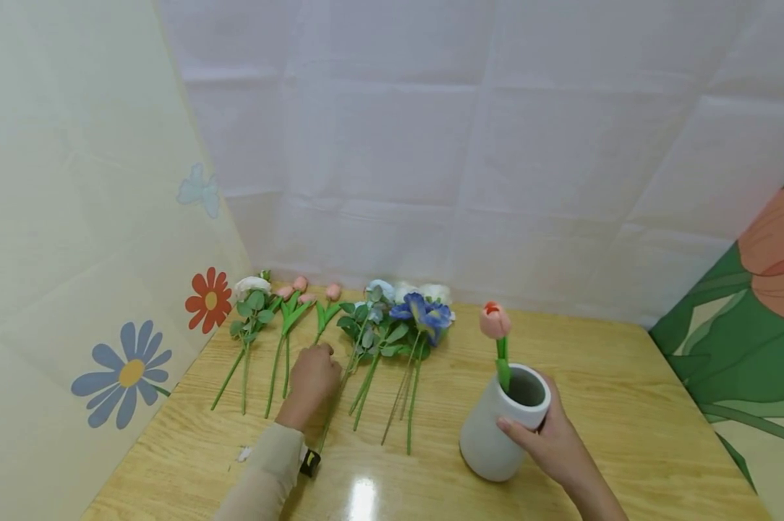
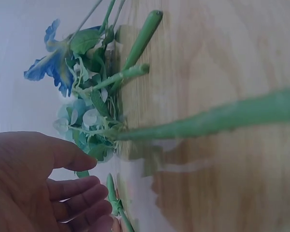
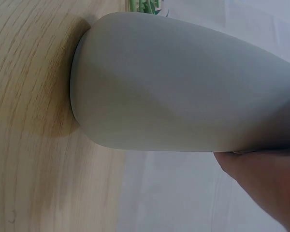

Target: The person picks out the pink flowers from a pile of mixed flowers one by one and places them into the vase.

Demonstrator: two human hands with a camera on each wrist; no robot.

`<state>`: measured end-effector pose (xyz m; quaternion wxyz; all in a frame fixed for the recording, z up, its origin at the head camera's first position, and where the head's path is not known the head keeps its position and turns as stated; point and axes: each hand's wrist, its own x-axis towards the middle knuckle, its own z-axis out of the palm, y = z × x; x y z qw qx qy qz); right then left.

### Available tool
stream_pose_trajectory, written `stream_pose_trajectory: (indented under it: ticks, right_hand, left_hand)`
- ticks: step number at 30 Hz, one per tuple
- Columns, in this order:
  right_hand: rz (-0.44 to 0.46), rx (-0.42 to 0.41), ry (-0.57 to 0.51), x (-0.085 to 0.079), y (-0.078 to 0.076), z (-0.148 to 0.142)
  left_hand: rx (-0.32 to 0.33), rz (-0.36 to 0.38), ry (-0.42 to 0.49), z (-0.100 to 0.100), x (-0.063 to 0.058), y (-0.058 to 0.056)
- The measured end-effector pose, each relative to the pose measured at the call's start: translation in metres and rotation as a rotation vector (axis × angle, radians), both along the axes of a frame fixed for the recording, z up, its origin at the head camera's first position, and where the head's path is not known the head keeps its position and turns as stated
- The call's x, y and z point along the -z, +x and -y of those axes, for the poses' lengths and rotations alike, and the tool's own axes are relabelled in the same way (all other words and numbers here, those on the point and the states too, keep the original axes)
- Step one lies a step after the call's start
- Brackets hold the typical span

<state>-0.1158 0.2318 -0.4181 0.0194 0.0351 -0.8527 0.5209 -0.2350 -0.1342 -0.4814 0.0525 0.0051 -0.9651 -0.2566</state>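
In the head view a whitish-grey vase (image 1: 496, 434) stands on the table at the right, one pink tulip (image 1: 495, 322) rising from its mouth. My right hand (image 1: 551, 441) grips the vase near the rim, thumb on its front side; other fingers are hidden behind it. My left hand (image 1: 314, 380) reaches over a lone pink tulip (image 1: 333, 292), covering the lower part of its stem. In the left wrist view its fingers (image 2: 84, 205) are loosely bent with a gap to the thumb, and nothing shows between them. The tulip's green leaves (image 2: 112, 193) appear just beyond the fingertips.
Left of that tulip lie more pink tulips (image 1: 294, 289) and a white rose (image 1: 252, 287). To the right are light-blue flowers (image 1: 380, 289), white flowers (image 1: 434, 293) and a blue iris-like flower (image 1: 424, 315). A white cloth wall (image 1: 379, 145) rises behind the table (image 1: 600, 383).
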Motion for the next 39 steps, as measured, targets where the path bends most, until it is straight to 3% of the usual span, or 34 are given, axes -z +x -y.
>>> stream_pose_trajectory:
  ticks: [13, 29, 39]
  right_hand:
    - [-0.012, -0.004, -0.001, 0.001, 0.0, 0.0]
    - [-0.006, -0.002, -0.004, 0.001, 0.0, 0.0]
    - [-0.007, -0.005, -0.008, 0.0, 0.0, 0.0]
  left_hand:
    - [-0.011, -0.024, -0.084, 0.011, -0.002, -0.011]
    - [-0.013, 0.011, -0.075, 0.028, -0.001, -0.026]
    - [-0.048, 0.038, -0.04, 0.028, -0.001, -0.036]
